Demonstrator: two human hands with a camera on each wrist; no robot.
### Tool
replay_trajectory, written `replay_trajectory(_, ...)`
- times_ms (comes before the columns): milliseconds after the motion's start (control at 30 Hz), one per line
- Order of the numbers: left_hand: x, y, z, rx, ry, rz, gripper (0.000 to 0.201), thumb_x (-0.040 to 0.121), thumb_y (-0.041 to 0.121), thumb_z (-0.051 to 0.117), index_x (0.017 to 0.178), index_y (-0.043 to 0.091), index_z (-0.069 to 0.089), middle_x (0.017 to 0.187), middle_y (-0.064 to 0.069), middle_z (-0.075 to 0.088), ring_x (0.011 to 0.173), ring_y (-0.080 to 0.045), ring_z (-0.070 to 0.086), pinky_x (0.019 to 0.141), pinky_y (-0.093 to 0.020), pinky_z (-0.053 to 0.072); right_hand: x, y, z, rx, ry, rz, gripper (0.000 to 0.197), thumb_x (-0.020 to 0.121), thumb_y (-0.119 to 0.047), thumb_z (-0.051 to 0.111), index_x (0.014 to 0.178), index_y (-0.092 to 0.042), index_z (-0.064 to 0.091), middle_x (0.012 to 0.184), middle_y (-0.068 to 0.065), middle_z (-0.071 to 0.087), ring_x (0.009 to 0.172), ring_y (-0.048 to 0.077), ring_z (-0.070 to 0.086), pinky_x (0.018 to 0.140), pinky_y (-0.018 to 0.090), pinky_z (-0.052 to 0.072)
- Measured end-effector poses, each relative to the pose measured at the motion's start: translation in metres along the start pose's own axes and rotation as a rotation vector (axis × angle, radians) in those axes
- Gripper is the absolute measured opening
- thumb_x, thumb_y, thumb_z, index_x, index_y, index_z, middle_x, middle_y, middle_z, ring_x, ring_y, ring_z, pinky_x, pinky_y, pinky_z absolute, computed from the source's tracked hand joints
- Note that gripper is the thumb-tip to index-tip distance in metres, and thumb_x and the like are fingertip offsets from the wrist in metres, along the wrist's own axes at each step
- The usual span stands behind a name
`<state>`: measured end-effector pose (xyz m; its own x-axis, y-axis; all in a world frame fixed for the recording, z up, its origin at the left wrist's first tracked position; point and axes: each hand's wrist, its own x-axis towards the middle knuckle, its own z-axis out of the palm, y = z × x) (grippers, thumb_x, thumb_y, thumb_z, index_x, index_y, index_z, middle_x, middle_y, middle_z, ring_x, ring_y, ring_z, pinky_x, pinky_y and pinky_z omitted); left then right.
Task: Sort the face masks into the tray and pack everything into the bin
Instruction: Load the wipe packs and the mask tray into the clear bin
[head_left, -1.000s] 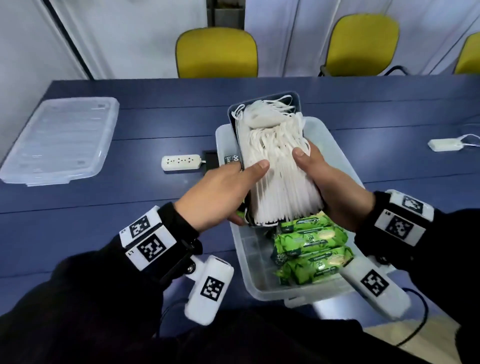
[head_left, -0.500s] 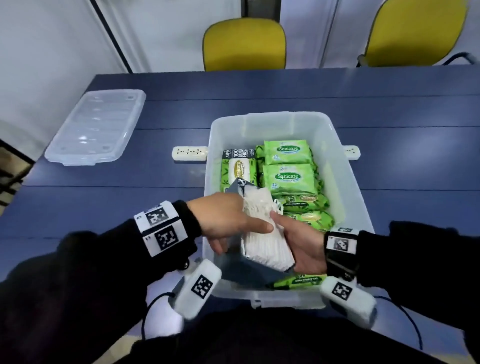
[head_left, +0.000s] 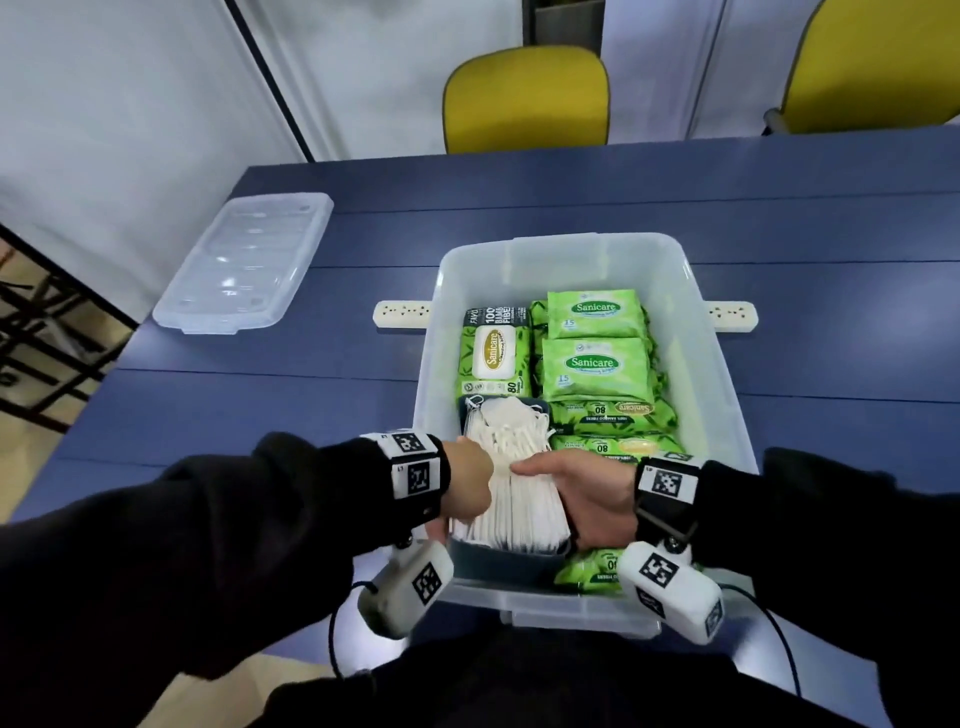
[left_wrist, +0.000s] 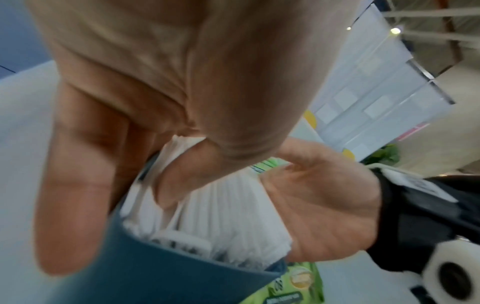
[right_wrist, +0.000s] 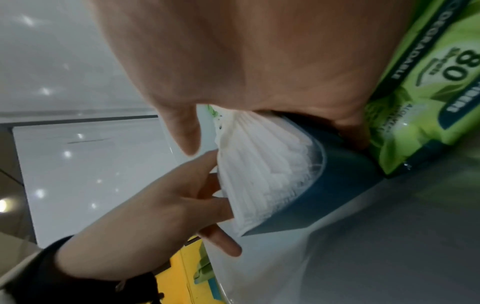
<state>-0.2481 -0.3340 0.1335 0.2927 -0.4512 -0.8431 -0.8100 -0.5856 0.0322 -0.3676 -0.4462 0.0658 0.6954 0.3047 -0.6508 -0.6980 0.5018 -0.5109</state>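
A dark blue tray (head_left: 506, 564) full of white face masks (head_left: 519, 499) sits in the near left corner of the clear plastic bin (head_left: 722, 374), beside green wipe packs (head_left: 592, 364). My left hand (head_left: 467, 488) grips the tray's left side, thumb over the masks (left_wrist: 233, 207) and fingers down the tray wall (left_wrist: 161, 273). My right hand (head_left: 582, 493) grips the right side, thumb across the stack and fingers between the tray (right_wrist: 335, 191) and a wipe pack (right_wrist: 426, 98). The masks (right_wrist: 259, 176) fan out above the tray rim.
The bin's clear lid (head_left: 244, 265) lies at the far left of the blue table (head_left: 831, 218). A white power strip (head_left: 402, 314) runs behind the bin, its other end (head_left: 732, 317) showing on the right. Yellow chairs (head_left: 524, 98) stand beyond the table.
Both hands have brought the tray of masks down from above the bin and set it lower into the bin's near left corner. The view has tilted downward.
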Motion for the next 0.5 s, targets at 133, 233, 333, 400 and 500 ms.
replay_trajectory(133, 0.006, -0.001, -0.007, 0.016, -0.045, -0.089, 0.017, 0.096, 0.013, 0.066, 0.097, -0.004, 0.068, 0.079, -0.011, 0.073, 0.062, -0.022, 0.068, 0.064, -0.031, 0.063, 0.004, -0.005, -0.007, -0.264, 0.054, 0.069, 0.063, 0.078, -0.018, 0.084, 0.136, -0.010, 0.062, 0.135, 0.015, 0.065, 0.123, 0.030, 0.064, 0.102, 0.045, 0.053)
replay_trajectory(233, -0.003, -0.006, -0.023, -0.038, 0.013, -0.098, 0.020, 0.093, 0.017, 0.072, 0.092, -0.003, 0.069, 0.050, -0.004, 0.067, 0.036, -0.013, 0.058, 0.038, -0.015, 0.045, -0.001, -0.016, -0.009, -0.623, 0.050, 0.063, 0.063, 0.072, -0.031, 0.091, 0.129, -0.018, 0.066, 0.123, -0.003, 0.072, 0.120, 0.018, 0.066, 0.111, 0.049, 0.046)
replay_trajectory(333, -0.006, -0.032, -0.036, -0.252, 0.171, -0.110, 0.027, 0.091, 0.024, 0.074, 0.078, 0.002, 0.064, 0.055, -0.008, 0.069, 0.039, -0.019, 0.060, 0.048, -0.027, 0.054, -0.019, -0.036, -0.001, -0.912, 0.081, -0.040, 0.040, 0.089, -0.021, 0.078, 0.123, -0.028, 0.057, 0.105, -0.027, 0.069, 0.097, -0.015, 0.063, 0.100, 0.020, 0.048)
replay_trajectory(400, -0.004, -0.058, -0.043, -0.309, 0.376, -0.111, 0.021, 0.091, 0.031, 0.071, 0.091, 0.010, 0.071, 0.068, -0.003, 0.075, 0.051, -0.016, 0.066, 0.061, -0.032, 0.059, -0.023, -0.047, -0.002, -1.199, 0.232, -0.185, 0.091, 0.076, -0.045, 0.087, 0.149, -0.023, 0.035, 0.142, -0.011, 0.055, 0.128, 0.000, 0.053, 0.113, 0.030, 0.040)
replay_trajectory(500, -0.001, -0.092, -0.042, -0.346, 0.601, -0.178, 0.043, 0.085, 0.041, 0.074, 0.123, 0.026, 0.060, 0.097, 0.003, 0.070, 0.088, -0.022, 0.069, 0.081, -0.037, 0.058, -0.014, -0.055, 0.008, -1.671, 0.346, -0.215, 0.143, 0.057, -0.075, 0.082, 0.161, -0.031, -0.005, 0.170, 0.002, 0.005, 0.155, 0.026, 0.010, 0.126, 0.045, 0.016)
